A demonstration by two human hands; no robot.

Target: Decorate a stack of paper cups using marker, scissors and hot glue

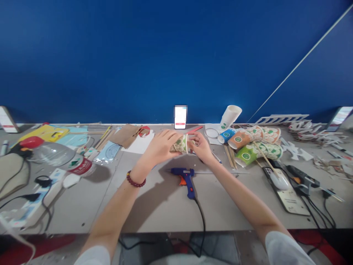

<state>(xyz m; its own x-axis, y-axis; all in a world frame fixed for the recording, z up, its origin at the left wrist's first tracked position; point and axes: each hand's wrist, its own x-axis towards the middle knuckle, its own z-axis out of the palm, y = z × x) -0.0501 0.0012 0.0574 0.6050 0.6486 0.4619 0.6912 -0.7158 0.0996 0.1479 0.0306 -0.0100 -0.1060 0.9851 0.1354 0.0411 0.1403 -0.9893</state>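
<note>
My left hand (162, 145) is wrapped round a green-patterned paper cup (181, 144), which lies sideways in the grip with its opening to the right. At that rim, the fingers of my right hand (200, 147) are pinched together; what they hold, if anything, is too small and hidden to make out. Below both hands, a blue hot glue gun (184, 172) with an orange trigger rests on the table, nozzle to the left. Its black cord (203, 217) runs over the front edge.
A phone (180, 117) leans upright on the blue wall. To the right are stacked paper cups (231, 115), wooden sticks (230, 156) and a second glue gun (302, 176). A plastic bottle (64, 156) and a power strip (41, 200) lie at left.
</note>
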